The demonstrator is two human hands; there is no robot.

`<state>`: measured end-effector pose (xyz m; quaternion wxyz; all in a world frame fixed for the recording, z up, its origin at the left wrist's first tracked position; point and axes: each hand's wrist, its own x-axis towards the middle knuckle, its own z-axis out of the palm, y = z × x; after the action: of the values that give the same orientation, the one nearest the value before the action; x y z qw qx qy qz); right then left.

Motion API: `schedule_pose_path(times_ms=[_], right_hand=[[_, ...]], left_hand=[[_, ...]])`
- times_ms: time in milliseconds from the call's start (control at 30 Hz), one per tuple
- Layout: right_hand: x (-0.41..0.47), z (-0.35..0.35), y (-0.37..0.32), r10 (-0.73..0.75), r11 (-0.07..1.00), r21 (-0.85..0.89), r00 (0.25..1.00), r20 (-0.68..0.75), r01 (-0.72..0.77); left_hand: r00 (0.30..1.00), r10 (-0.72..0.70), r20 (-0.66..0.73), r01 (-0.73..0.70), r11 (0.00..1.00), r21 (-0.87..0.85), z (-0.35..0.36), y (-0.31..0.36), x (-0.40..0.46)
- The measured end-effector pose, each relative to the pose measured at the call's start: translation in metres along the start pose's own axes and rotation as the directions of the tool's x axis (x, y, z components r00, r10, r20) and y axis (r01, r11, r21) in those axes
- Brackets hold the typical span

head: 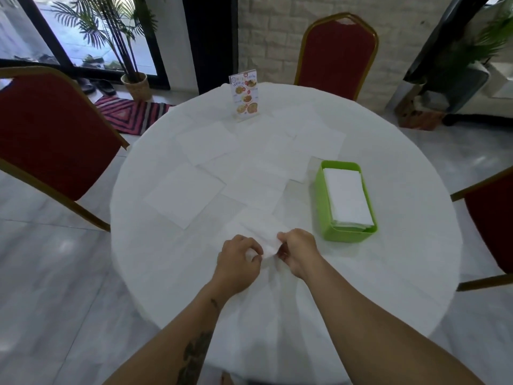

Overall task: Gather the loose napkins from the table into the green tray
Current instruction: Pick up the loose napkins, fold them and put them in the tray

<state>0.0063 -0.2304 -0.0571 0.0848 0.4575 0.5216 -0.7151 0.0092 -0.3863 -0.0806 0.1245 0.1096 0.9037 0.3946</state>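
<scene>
Head view shows me both hands pinching one napkin (pixel 268 240): left hand (pixel 238 262) and right hand (pixel 298 250) grip its near edge. The green tray (pixel 327 234) sits near, to the right.

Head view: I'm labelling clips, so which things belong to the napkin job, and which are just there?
Job: loose napkins, held napkin, green tray, left hand, right hand.
Just there: menu stand, red chairs, potted palm.

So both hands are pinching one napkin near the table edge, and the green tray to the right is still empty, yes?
Not quite. The head view shows the green tray already holds a stack of napkins. The rest holds: left hand and right hand pinch one napkin.
</scene>
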Motion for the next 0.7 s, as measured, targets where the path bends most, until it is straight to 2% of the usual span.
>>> schedule_pose_path(times_ms=[100, 200, 267, 300, 367, 400, 467, 533, 633, 700], right_hand=[[0.004, -0.005, -0.004, -0.098, 0.995, -0.013, 0.994, -0.049, 0.097], [-0.002, -0.009, -0.008, -0.294, 0.932, -0.224, 0.956, -0.008, 0.285], [-0.011, -0.011, -0.007, -0.416, 0.786, -0.446, 0.900, 0.129, 0.427], [-0.016, -0.012, -0.006, -0.425, 0.666, -0.574, 0.875, 0.234, 0.477], [-0.022, -0.014, 0.001, -0.297, 0.417, -0.747, 0.854, 0.427, 0.518], [-0.022, -0.015, 0.005, -0.198, 0.367, -0.776, 0.859, 0.473, 0.512], [-0.024, -0.017, 0.013, -0.058, 0.398, -0.775, 0.856, 0.513, 0.491], [-0.023, -0.016, 0.018, -0.061, 0.409, -0.762, 0.848, 0.526, 0.502], [-0.022, -0.010, 0.024, -0.086, 0.303, -0.784, 0.835, 0.543, 0.541], [-0.023, -0.006, 0.027, -0.059, 0.309, -0.802, 0.852, 0.520, 0.511]], left_hand=[[0.999, 0.005, 0.033, -0.004, 1.000, -0.017, 0.000, 0.000, -0.002], [1.000, -0.031, -0.002, 0.031, 0.997, -0.068, -0.005, -0.004, -0.005], [0.994, -0.095, -0.059, 0.087, 0.989, -0.123, -0.010, -0.009, -0.007], [0.986, -0.139, -0.092, 0.123, 0.980, -0.153, -0.013, -0.012, -0.008], [0.961, -0.229, -0.155, 0.197, 0.960, -0.198, -0.018, -0.016, -0.010], [0.947, -0.264, -0.186, 0.224, 0.952, -0.211, -0.021, -0.018, -0.010], [0.918, -0.306, -0.251, 0.249, 0.939, -0.235, -0.026, -0.020, -0.010], [0.891, -0.343, -0.296, 0.264, 0.925, -0.274, -0.030, -0.020, -0.011], [0.855, -0.405, -0.325, 0.296, 0.894, -0.336, -0.033, -0.024, -0.013], [0.845, -0.416, -0.337, 0.298, 0.888, -0.351, -0.035, -0.029, -0.014]])
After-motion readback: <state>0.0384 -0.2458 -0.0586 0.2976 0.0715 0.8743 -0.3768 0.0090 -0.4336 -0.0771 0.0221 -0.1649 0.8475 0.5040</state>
